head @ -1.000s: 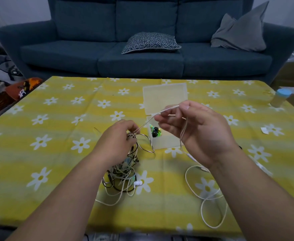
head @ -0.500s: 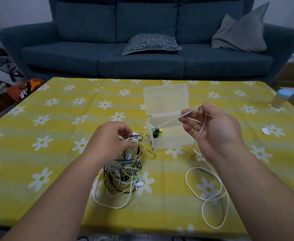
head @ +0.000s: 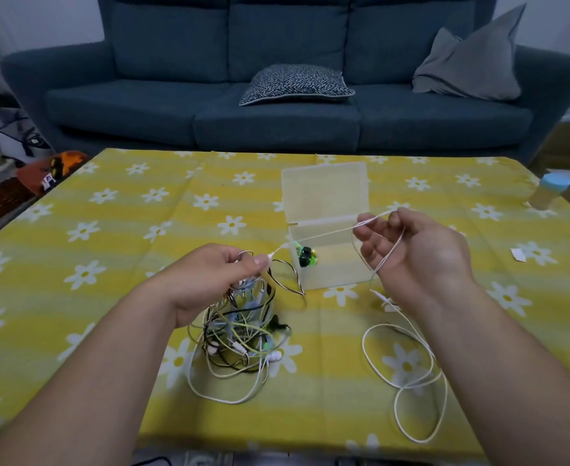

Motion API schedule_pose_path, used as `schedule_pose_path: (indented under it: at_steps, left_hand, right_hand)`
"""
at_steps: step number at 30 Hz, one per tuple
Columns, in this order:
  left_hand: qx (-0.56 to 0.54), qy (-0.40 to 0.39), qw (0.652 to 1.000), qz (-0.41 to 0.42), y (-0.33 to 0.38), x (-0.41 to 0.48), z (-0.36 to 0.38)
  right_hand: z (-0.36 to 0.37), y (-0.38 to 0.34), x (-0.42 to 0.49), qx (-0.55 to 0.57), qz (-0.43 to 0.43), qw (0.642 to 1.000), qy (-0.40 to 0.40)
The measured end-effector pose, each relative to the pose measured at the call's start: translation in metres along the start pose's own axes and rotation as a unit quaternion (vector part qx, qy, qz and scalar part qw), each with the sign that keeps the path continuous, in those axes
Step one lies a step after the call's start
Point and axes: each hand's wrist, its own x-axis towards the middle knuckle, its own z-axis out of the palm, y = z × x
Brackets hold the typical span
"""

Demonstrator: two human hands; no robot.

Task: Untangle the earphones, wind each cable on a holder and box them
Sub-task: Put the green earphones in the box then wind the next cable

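A tangle of earphone cables (head: 243, 331) in white, black, yellow and pale blue lies on the table's yellow flowered cloth (head: 108, 230). My left hand (head: 209, 277) pinches the top of the tangle and lifts part of it. A white cable (head: 320, 234) runs taut from that pinch to my right hand (head: 411, 253), which holds it between thumb and fingers. The rest of this cable drops from the right hand into loose loops (head: 411, 381) on the cloth. Behind the taut cable stands an open translucent box (head: 327, 196) with a green and black piece (head: 305, 256) inside.
A small bottle with a blue cap (head: 547, 193) stands at the far right of the table. A scrap of white paper (head: 518, 254) lies near it. A dark blue sofa (head: 277, 95) with cushions runs behind the table.
My right hand has moved right, away from the left, drawing more white cable out of the tangle. The tangle has loosened and spread lower on the cloth.
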Motion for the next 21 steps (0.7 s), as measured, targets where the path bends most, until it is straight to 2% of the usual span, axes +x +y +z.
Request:
schedule_pose_path:
  at_steps: [5,9,11,12,14,15,16,17,19,20,21]
  left_hand:
    - [0.063,0.125,0.989,-0.036,-0.01,0.009,-0.003]
    - [0.095,0.154,0.982,-0.056,-0.018,0.015,-0.009]
    - [0.153,0.169,0.971,-0.078,-0.024,0.019,-0.014]
    - [0.21,0.18,0.956,-0.095,-0.027,0.021,-0.018]
    - [0.343,0.212,0.906,-0.13,-0.029,0.023,-0.023]
    - [0.387,0.24,0.88,-0.137,-0.026,0.022,-0.022]
    - [0.396,0.27,0.868,-0.132,-0.02,0.02,-0.018]
    - [0.374,0.297,0.874,-0.094,-0.013,0.017,-0.012]
    - [0.271,0.29,0.915,0.071,0.004,0.008,0.006]
    - [0.187,0.236,0.941,0.153,0.016,0.002,0.018]
    - [0.1,0.146,0.963,0.205,0.027,-0.004,0.031]
  right_hand:
    - [0.003,0.001,-0.002,-0.026,-0.016,0.999,-0.022]
    - [0.002,-0.003,-0.001,-0.018,-0.042,0.998,-0.035]
    - [0.001,-0.006,-0.003,-0.041,-0.047,0.997,-0.047]
    - [0.002,-0.008,-0.005,-0.064,-0.047,0.995,-0.058]
    - [0.002,-0.011,-0.009,-0.134,-0.045,0.986,-0.093]
    - [0.003,-0.012,-0.011,-0.177,-0.046,0.977,-0.111]
    - [0.003,-0.014,-0.013,-0.224,-0.049,0.965,-0.125]
    - [0.003,-0.016,-0.015,-0.271,-0.053,0.951,-0.137]
    - [0.001,-0.018,-0.02,-0.35,-0.061,0.921,-0.158]
    - [0.0,-0.019,-0.021,-0.377,-0.063,0.909,-0.169]
    - [-0.002,-0.019,-0.023,-0.397,-0.064,0.898,-0.18]
